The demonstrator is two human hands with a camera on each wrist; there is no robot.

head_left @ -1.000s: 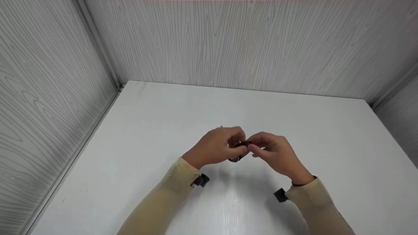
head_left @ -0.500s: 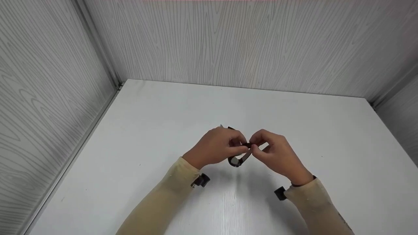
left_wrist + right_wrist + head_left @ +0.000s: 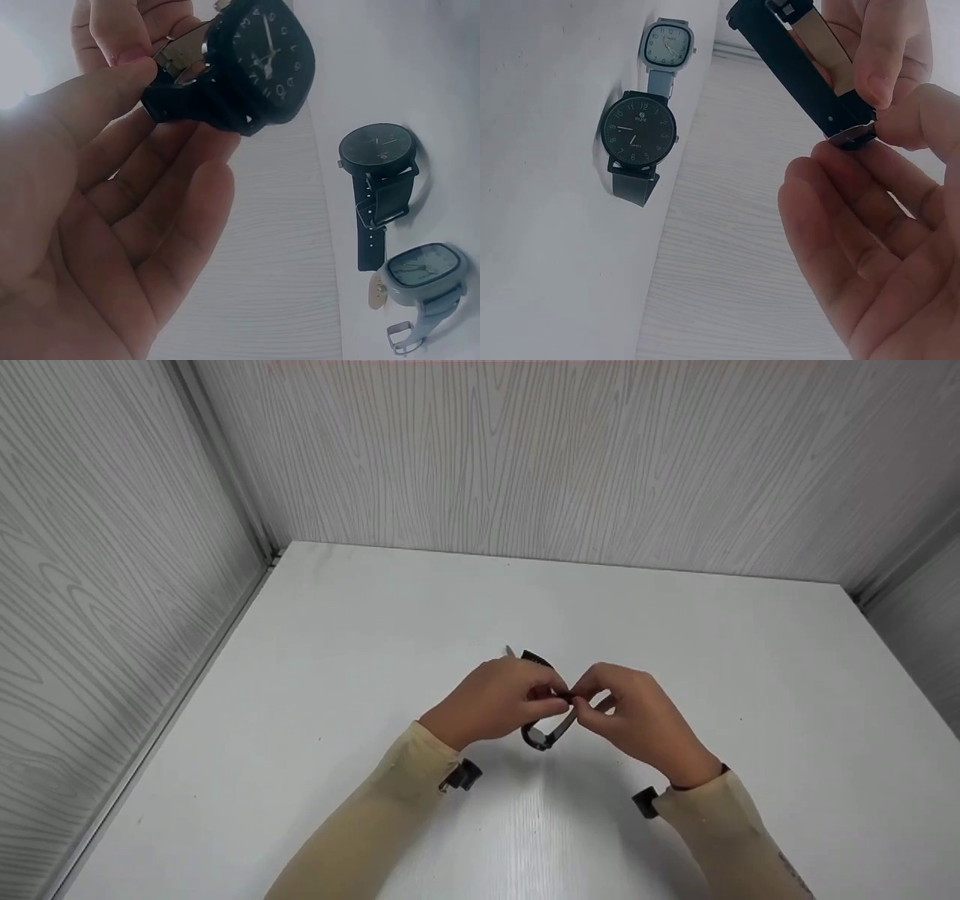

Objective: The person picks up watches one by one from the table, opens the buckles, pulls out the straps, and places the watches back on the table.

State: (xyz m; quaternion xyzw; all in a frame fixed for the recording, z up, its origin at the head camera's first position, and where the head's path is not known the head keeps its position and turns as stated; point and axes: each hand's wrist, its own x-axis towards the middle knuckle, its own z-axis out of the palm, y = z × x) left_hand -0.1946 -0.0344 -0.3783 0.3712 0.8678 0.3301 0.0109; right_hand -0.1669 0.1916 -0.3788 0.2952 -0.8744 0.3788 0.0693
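A black wristwatch [image 3: 270, 60] with a rounded-square dial hangs between my two hands, its strap bent into a loop. My left hand [image 3: 495, 701] pinches the strap between thumb and forefinger. Its dial faces the left wrist camera, and the loop's lower end shows below my left hand in the head view. My right hand [image 3: 637, 716] pinches the strap at the buckle [image 3: 855, 135], thumb against fingers. The strap's inner side [image 3: 821, 46] looks tan. Fingertips from both hands meet there and hide part of the fastening.
Two more watches lie on the white table [image 3: 375, 615]: a round black watch [image 3: 377, 150] and a pale grey-blue square watch [image 3: 425, 266]. From above, my left hand mostly covers them; a black strap [image 3: 536, 658] sticks out beyond it. Wood-grain panels [image 3: 525, 457] enclose the table.
The watch loop has dropped lower and shows more below my left hand. More of the black strap behind that hand is visible. Both hands stay nearly in place, pinching the strap.
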